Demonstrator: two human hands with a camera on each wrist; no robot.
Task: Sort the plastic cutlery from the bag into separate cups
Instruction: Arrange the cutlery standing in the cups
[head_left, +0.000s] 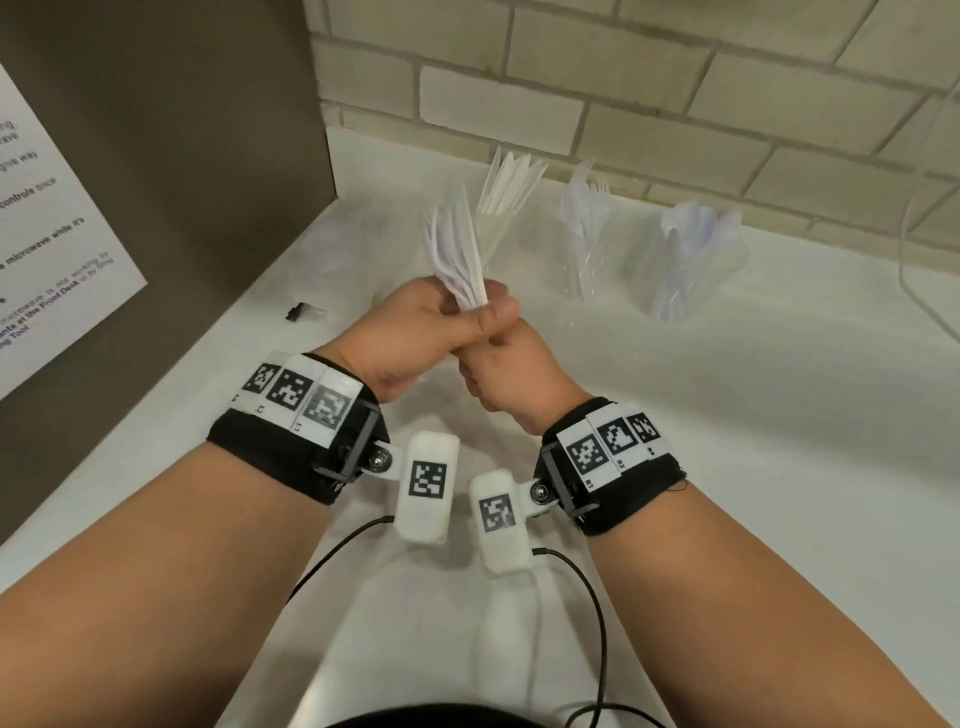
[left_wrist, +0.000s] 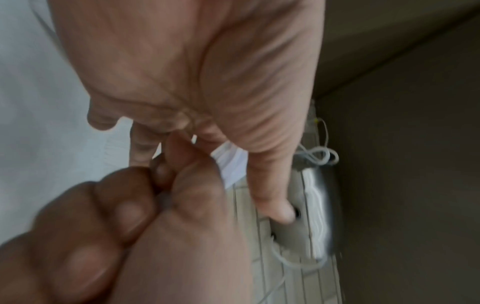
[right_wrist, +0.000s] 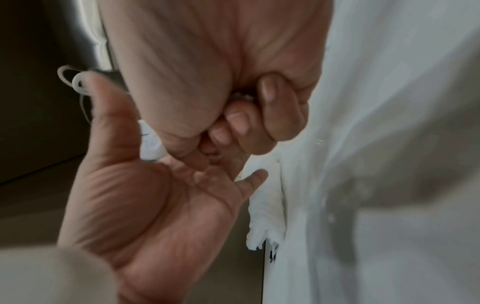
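My left hand (head_left: 421, 327) grips a bundle of white plastic cutlery (head_left: 457, 260), forks and knives fanned upward, with the thumb pressed across it. Just beneath, my right hand (head_left: 501, 376) has its fingers (right_wrist: 239, 121) curled round the bundle's handle ends. A strip of the white cutlery (left_wrist: 230, 162) shows between the two hands in the left wrist view. Three clear cups stand along the wall behind: a knife cup (head_left: 501, 213), a fork cup (head_left: 584, 239) and a spoon cup (head_left: 685, 265). The bag is not clearly visible.
A brown appliance side (head_left: 182, 156) with a printed notice (head_left: 52, 234) walls off the left. A brick wall (head_left: 675, 104) runs behind the cups. A small black-and-white scrap (head_left: 304, 312) lies on the white counter (head_left: 753, 441). A thin white cable (head_left: 914, 280) loops at far right.
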